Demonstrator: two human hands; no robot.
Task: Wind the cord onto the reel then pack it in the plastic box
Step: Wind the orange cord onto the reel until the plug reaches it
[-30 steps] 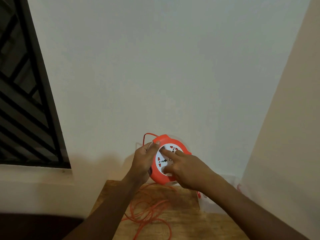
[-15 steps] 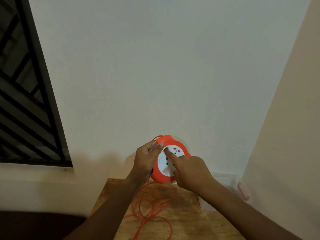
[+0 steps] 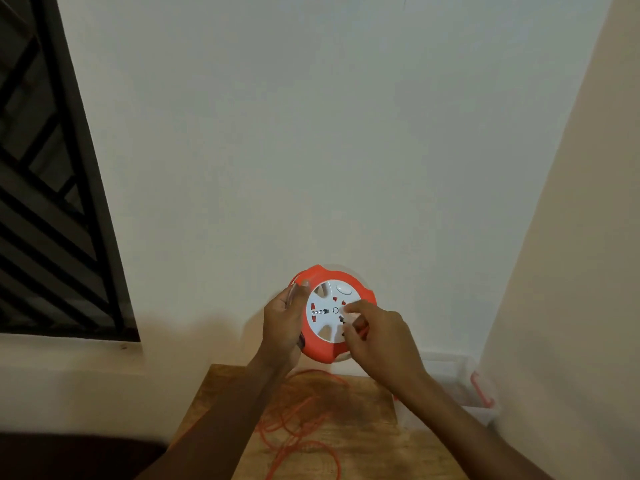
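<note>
Two hands hold one orange reel [image 3: 332,349] up in front of a pale wall [image 3: 311,133], above the far edge of a wooden table [image 3: 363,445]. The left hand [image 3: 282,320] grips the reel by its left rim, with the fingers curled round the edge and the thumb lying on the orange front near the top. The right hand [image 3: 377,337] is at the right side of the reel's white face [image 3: 323,313]; its fingers are bent and the fingertips touch the face near the sockets, and it seems to pinch a small part there (the exact part is too blurred to tell). The white face carries red and dark socket openings and a white oval button near the top.

The orange cord [image 3: 298,417] lies mostly in loose loops on the table under the hands, and one loop runs down toward the near edge of the picture. A short piece of the cord shows at the upper left rim of the reel, beside the left thumb.

The clear plastic box [image 3: 450,393] stands on the table to the right, near the corner of the walls, with an orange latch [image 3: 479,389] on its right side. At the left there is a dark window [image 3: 45,202] with black bars above a pale sill.
</note>
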